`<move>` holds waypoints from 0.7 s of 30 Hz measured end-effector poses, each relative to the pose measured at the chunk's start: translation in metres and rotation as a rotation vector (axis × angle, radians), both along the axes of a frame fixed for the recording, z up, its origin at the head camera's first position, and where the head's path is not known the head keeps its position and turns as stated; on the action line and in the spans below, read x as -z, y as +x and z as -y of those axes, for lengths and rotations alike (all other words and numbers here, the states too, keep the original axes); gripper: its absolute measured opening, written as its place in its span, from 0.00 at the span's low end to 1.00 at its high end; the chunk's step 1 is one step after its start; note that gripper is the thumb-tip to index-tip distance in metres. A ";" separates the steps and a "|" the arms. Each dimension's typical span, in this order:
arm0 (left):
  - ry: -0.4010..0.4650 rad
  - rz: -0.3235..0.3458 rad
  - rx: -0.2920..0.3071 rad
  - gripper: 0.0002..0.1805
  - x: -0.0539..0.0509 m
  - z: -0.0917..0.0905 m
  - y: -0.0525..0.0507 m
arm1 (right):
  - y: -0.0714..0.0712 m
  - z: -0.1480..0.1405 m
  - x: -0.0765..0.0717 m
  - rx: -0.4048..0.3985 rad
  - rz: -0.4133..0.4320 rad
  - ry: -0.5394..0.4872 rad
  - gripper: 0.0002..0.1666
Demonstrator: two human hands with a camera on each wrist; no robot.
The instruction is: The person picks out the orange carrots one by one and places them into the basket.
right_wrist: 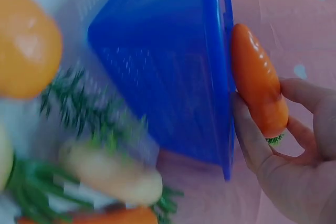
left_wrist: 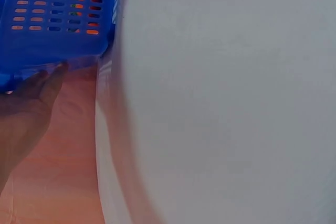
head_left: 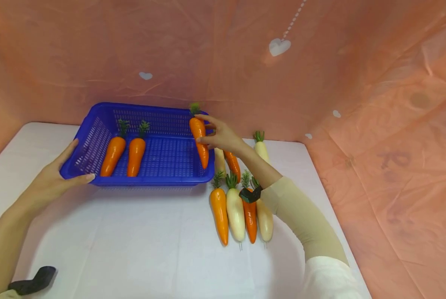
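A blue plastic basket (head_left: 155, 181) stands at the back of the white table, and two orange carrots (head_left: 113, 157) with green tops lie in its left half. My left hand (head_left: 52, 180) grips the basket's front left corner, thumb on the front rim and fingers along the left side. In the left wrist view, that hand (left_wrist: 26, 116) meets the basket's edge. My right hand (head_left: 224, 135) pinches another carrot (head_left: 199, 135) between thumb and fingers over the basket's right end. The right wrist view has this carrot (right_wrist: 257, 80) beside the basket's rim (right_wrist: 212, 66).
Right of the basket lie more carrots (head_left: 220, 216) and white radishes (head_left: 235, 214) in a front row. Behind it are another radish (head_left: 261, 149) and a carrot (head_left: 232, 165), partly hidden by my right arm. An orange cloth with white hearts (head_left: 279, 46) hangs behind the table (head_left: 140, 241).
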State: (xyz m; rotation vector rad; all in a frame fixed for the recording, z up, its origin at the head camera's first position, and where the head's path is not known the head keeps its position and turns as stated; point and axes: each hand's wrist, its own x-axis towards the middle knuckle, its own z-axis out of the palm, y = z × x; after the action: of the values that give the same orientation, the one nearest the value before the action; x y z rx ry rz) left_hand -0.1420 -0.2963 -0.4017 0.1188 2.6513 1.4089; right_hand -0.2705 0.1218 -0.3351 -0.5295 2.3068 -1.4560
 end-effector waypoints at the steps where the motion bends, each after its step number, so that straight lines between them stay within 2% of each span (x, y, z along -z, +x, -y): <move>1: -0.008 0.007 0.002 0.54 -0.001 0.000 0.000 | -0.001 0.006 0.001 -0.005 0.003 0.006 0.46; 5: -0.019 0.028 0.004 0.54 -0.004 0.000 -0.001 | -0.004 0.027 0.009 -0.025 0.019 0.015 0.49; 14: 0.018 0.006 -0.015 0.53 0.001 -0.001 0.002 | -0.002 0.068 0.025 -0.051 0.101 0.001 0.49; 21: 0.027 -0.005 -0.017 0.52 0.000 -0.002 0.001 | -0.001 0.092 0.038 -0.022 0.160 -0.003 0.49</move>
State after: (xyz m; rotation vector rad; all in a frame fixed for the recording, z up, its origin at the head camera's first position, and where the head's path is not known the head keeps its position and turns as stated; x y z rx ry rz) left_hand -0.1408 -0.2942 -0.4021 0.1023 2.6444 1.4512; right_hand -0.2714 0.0301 -0.3735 -0.4214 2.1680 -1.4374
